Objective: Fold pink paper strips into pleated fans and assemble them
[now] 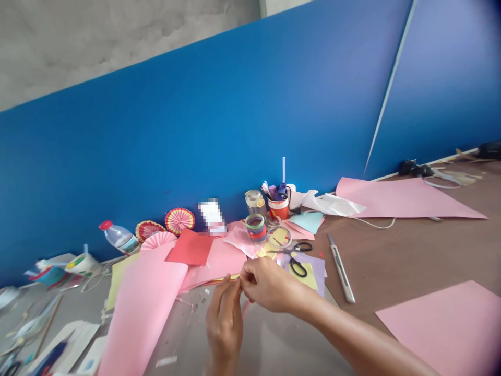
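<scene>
My left hand (224, 319) and my right hand (270, 284) meet at their fingertips above the grey work surface. Both are closed in a pinch, and what lies between the fingers is too small and hidden to name. A thin pinkish-red strand (245, 309) shows just below my right hand; whether it is held I cannot tell. Behind the fingertips lie pink paper (230, 258) with a yellow edge and a red paper square (190, 247). Black-handled scissors (298, 267) rest on yellow and purple paper beyond my right hand.
A white utility knife (341, 269) lies right of the scissors. Rolls of tape (255, 228), a red cup of tools (278, 208) and paper rosettes (180, 221) stand along the blue partition (235, 125). A plastic bottle (118, 236) leans at left; pink sheets (450, 324) lie right.
</scene>
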`<state>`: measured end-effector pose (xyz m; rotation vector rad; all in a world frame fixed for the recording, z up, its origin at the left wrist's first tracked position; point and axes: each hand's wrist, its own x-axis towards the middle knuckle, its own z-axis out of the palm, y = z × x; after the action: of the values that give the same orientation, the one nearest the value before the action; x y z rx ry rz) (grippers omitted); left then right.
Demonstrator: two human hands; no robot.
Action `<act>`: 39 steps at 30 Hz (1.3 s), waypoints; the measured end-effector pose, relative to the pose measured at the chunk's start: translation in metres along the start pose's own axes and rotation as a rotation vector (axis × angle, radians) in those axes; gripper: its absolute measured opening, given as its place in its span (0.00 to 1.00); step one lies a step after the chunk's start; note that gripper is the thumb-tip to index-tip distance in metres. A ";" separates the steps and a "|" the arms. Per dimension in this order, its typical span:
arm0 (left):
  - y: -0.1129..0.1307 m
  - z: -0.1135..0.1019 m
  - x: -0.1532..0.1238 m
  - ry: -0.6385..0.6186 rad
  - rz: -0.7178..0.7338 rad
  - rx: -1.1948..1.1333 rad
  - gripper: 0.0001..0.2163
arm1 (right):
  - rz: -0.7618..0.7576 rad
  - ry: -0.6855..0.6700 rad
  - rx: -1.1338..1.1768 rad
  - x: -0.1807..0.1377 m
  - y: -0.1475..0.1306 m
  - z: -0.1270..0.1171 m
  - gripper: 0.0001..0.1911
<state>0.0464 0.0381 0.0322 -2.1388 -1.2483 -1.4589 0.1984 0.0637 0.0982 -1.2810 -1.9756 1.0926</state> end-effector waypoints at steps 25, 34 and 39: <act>0.000 0.008 -0.011 0.023 -0.516 -0.263 0.09 | -0.022 -0.062 0.269 0.008 0.013 0.003 0.06; 0.000 0.005 -0.009 0.030 -0.319 -0.180 0.07 | -0.047 -0.044 0.253 0.006 0.011 0.004 0.05; 0.003 0.002 -0.004 0.001 -0.191 -0.155 0.10 | -0.061 -0.023 0.159 0.005 0.008 0.002 0.06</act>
<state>0.0493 0.0356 0.0283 -2.1640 -1.4155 -1.6847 0.1992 0.0696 0.0903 -1.1227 -1.8904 1.2127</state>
